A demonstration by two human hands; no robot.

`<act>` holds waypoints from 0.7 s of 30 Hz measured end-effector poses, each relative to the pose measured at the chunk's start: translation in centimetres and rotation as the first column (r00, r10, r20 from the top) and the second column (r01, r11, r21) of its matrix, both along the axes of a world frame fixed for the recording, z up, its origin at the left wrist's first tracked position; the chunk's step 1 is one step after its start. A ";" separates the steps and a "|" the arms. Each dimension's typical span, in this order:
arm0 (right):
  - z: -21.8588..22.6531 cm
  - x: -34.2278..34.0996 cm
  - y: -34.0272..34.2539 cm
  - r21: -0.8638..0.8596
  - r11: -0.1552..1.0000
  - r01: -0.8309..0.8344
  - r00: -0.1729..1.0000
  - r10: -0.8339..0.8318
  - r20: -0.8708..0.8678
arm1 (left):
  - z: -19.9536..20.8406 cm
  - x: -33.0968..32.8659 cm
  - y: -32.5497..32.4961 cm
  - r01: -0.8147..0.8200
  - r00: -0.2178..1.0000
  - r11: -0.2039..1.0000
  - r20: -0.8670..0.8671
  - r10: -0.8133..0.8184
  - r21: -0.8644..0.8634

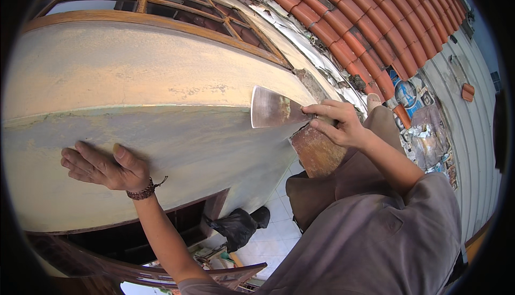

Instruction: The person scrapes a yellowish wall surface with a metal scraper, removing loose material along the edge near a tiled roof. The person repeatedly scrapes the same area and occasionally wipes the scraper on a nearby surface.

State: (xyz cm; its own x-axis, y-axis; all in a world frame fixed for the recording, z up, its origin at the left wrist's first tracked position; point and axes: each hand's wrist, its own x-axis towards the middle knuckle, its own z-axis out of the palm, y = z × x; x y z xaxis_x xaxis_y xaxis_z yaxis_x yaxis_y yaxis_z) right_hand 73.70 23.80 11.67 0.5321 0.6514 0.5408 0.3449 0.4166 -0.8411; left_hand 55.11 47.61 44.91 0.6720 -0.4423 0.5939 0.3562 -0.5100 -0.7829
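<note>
My right hand (343,126) grips a wide-bladed scraper (272,108) by its handle, which the fingers mostly hide. The metal blade points left and lies at or very close to the wall (177,139), near a ridge line where a pale cream upper band meets a greyer lower surface. Rough, worn patches mark the cream part. Farther left, my left hand (107,167) rests with its fingers stretched out against the grey part of the wall, holding nothing. A braided bracelet (144,191) circles that wrist.
A wooden-framed window (142,6) runs above the wall. Orange roof tiles (348,24) slope at upper right, beside a grey corrugated roof (472,112) with debris (429,134). Below are a doorway (177,225), a black plastic bag (236,229) and white floor tiles (276,230).
</note>
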 end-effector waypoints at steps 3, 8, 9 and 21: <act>0.6 -0.2 0.6 0.133 0.989 0.058 0.998 -0.062 0.030 | 0.0 -0.2 -0.2 -0.012 1.000 1.000 0.006 0.013 -0.021; 3.1 -0.1 1.6 0.164 0.982 0.097 0.991 -0.111 0.078 | -0.2 -0.6 0.1 -0.033 0.999 0.998 0.024 0.034 -0.053; 3.6 -0.2 1.7 0.153 0.983 0.100 0.989 -0.115 0.093 | -0.2 -0.5 0.1 -0.025 0.999 0.998 0.020 0.026 -0.049; 2.9 -3.3 3.3 0.235 0.904 0.357 0.900 -0.400 0.171 | -0.3 -0.4 0.1 -0.009 0.999 0.997 0.045 0.012 -0.080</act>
